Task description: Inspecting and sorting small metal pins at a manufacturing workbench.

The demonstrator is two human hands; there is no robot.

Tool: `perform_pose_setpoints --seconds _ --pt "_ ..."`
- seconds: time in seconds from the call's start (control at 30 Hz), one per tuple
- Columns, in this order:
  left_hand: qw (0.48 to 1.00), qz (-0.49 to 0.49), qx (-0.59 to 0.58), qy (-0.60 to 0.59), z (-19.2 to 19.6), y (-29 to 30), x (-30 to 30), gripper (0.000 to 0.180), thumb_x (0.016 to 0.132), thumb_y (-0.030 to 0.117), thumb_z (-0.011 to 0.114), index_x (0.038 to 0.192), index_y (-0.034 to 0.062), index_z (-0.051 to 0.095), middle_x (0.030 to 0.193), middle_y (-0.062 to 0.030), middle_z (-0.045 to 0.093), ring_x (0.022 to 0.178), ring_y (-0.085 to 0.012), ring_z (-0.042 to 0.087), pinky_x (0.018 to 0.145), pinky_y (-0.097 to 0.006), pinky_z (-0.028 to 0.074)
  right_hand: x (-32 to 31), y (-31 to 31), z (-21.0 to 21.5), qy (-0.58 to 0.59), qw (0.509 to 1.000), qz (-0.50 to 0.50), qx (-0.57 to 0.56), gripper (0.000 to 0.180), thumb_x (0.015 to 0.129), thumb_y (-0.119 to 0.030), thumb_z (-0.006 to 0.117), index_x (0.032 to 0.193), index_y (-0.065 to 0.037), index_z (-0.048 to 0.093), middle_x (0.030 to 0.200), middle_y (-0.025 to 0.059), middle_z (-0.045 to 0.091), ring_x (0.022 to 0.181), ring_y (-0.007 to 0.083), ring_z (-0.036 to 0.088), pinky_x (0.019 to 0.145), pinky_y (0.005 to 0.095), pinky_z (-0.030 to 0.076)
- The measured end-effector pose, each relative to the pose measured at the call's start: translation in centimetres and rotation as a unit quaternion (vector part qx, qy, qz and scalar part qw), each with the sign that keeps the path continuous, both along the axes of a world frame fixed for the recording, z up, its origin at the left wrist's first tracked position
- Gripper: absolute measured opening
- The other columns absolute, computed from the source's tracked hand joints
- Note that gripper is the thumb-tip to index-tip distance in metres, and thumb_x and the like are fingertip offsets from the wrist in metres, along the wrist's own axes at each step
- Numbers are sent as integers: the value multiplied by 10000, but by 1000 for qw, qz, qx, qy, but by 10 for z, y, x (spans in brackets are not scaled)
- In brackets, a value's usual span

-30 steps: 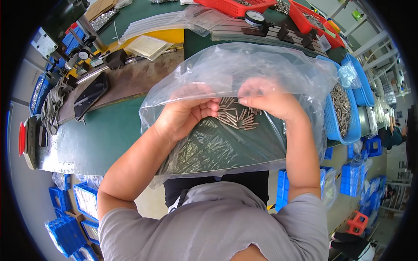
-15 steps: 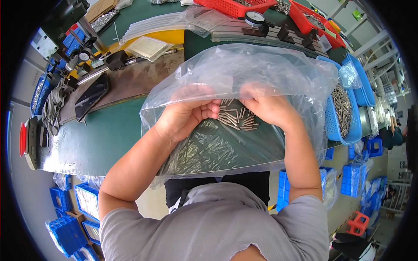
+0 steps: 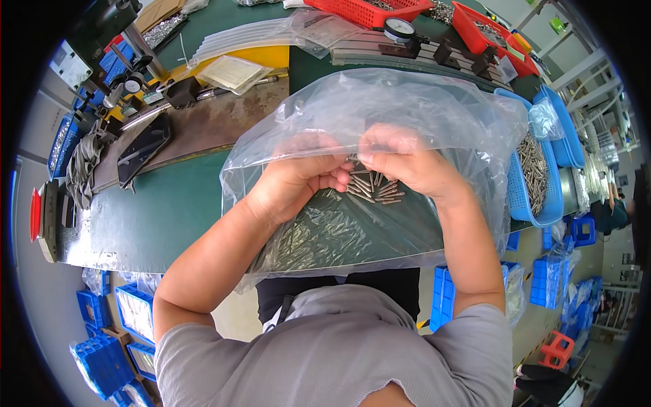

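Note:
A large clear plastic bag [image 3: 434,102] lies spread on the green bench, its mouth toward me. Both my hands reach in under its upper sheet, fingertips nearly meeting. My left hand [image 3: 293,182] is closed with curled fingers; the far ones show blurred through the plastic. Thumb and fingers of my right hand [image 3: 417,163] are pinched together just right of it. What either hand holds is too small or hidden to name. Several slim metal pins [image 3: 369,188], pointed at one end, lie in a loose pile right below my fingertips.
A blue basket [image 3: 553,214] full of similar metal pieces stands at the right. Red baskets [image 3: 468,30] and a dial gauge [image 3: 399,28] sit at the back. On the left are a black phone-like slab [image 3: 144,149], a grey cloth [image 3: 83,169] and a gauge stand [image 3: 144,54].
My right hand has moved left, close to the fingertips of my left hand, and its fingers have come together. The left hand has shifted slightly right. The bag has barely moved.

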State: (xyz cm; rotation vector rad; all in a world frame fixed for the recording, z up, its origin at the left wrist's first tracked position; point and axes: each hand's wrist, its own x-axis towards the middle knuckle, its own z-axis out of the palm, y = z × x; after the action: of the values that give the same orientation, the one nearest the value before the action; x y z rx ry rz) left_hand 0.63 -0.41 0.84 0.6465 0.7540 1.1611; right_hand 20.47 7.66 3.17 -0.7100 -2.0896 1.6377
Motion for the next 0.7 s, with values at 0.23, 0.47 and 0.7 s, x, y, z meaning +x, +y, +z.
perform_pose_setpoints --seconds 0.23,0.47,0.7 --pt "1000 -18 3 4 -2 -1 2 136 858 58 577 963 -28 568 876 -117 618 752 -189 625 686 -284 524 -8 -4 8 -6 995 -3 -99 172 845 -207 659 865 -51 590 773 -14 559 690 57 487 559 208 388" --pt "999 -29 5 -21 -5 0 -2 143 870 74 558 966 -32 568 876 -112 617 765 -185 624 716 -299 524 -17 -8 1 6 989 -42 -141 280 818 -308 688 888 -72 555 715 -22 564 627 39 473 500 181 326" --pt "999 -20 4 -35 -7 0 -5 162 873 70 550 988 -43 569 886 -128 628 773 -188 626 724 -306 523 -15 -2 -5 33 972 -25 -232 243 838 -255 649 961 -71 550 771 -29 499 626 16 417 479 152 295"
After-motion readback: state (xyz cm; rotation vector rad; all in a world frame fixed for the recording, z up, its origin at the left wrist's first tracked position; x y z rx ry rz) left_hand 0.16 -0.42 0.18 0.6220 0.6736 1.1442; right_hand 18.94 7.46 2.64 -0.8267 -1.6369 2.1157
